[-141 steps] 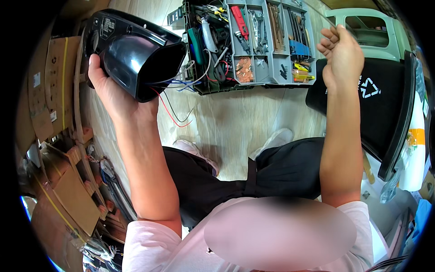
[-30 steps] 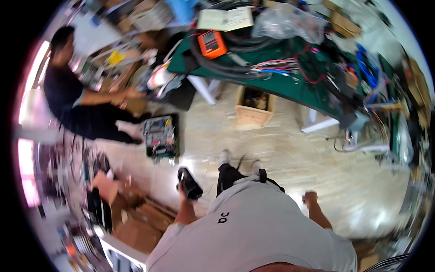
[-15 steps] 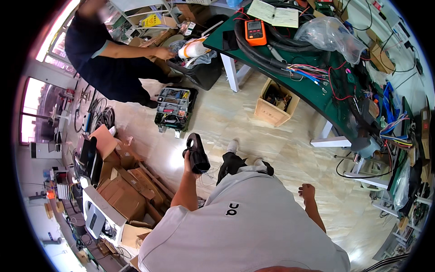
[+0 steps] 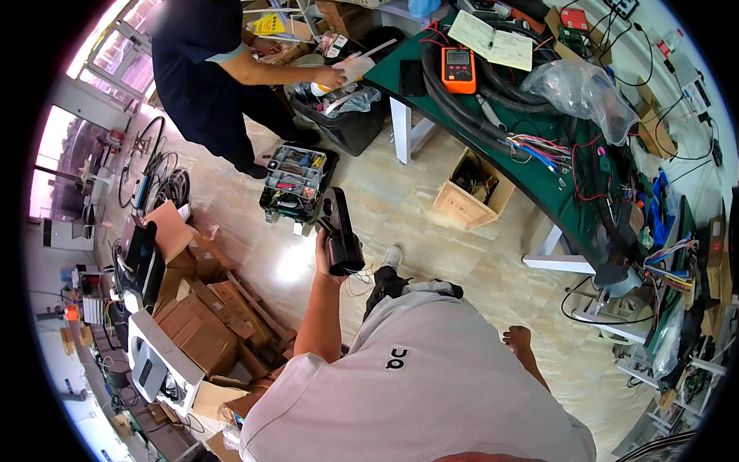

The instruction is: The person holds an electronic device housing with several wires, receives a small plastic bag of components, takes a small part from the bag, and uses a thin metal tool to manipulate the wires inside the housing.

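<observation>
In my left hand (image 4: 322,258) is a black plastic housing (image 4: 341,239), long, with an opening near its far end and a thicker near end. Thin wires dangle from its near end. My fingers are wrapped round its left side, and it is held up in front of my body, over the floor. Low at my right side hangs my right hand (image 4: 517,338), its fingers loosely curled with nothing visible in them. It touches nothing, and the tiled floor lies beneath it.
A tool case (image 4: 296,183) lies open on the floor ahead. Beside a black bin (image 4: 350,127), a co-worker (image 4: 202,85) holds a white object. Cardboard boxes (image 4: 198,331) crowd the left. At right, a green workbench (image 4: 531,173) bears an orange meter (image 4: 458,70) and cables; a wooden box (image 4: 462,204) stands nearby.
My left hand has raised the black housing farther forward and its arm is straighter. The tool case and boxes appear nearer. The co-worker has lifted the white object partly out of the bin's top.
</observation>
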### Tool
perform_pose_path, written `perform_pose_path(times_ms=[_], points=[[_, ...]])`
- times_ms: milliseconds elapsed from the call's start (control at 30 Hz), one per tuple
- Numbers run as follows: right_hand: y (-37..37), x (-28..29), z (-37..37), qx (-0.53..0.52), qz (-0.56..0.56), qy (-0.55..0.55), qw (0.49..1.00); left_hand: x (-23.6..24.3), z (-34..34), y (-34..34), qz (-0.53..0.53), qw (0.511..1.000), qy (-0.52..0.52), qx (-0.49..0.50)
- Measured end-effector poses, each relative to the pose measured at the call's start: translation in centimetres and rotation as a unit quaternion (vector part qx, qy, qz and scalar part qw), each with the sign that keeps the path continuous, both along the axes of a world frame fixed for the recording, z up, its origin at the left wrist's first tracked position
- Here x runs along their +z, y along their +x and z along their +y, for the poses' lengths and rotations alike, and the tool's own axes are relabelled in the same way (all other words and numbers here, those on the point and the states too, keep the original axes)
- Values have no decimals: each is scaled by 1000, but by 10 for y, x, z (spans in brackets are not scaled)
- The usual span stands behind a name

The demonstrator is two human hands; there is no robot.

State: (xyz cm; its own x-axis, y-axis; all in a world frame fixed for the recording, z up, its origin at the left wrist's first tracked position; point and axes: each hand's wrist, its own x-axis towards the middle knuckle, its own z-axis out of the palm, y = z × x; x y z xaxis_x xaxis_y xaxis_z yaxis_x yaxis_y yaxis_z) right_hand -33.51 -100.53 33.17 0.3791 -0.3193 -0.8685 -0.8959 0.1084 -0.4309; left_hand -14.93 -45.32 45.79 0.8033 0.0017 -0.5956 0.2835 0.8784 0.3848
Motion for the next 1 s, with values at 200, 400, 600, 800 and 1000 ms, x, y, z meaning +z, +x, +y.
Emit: perform_pose_path(times_ms=[200,400,600,800,1000], points=[[17,4,0,-53,-14,48,997,3,-2,29,-64,998,-12,-10],[41,21,16,-51,-30,11,998,17,-8,58,-59,998,-33,-15],[49,11,16,-26,-27,29,999,20,0,73,-73,995,-47,-53],[49,2,11,-27,-31,51,998,28,-7,78,-44,998,-43,-29],[50,5,12,-30,-17,26,999,10,-6,76,-71,991,-93,-73]])
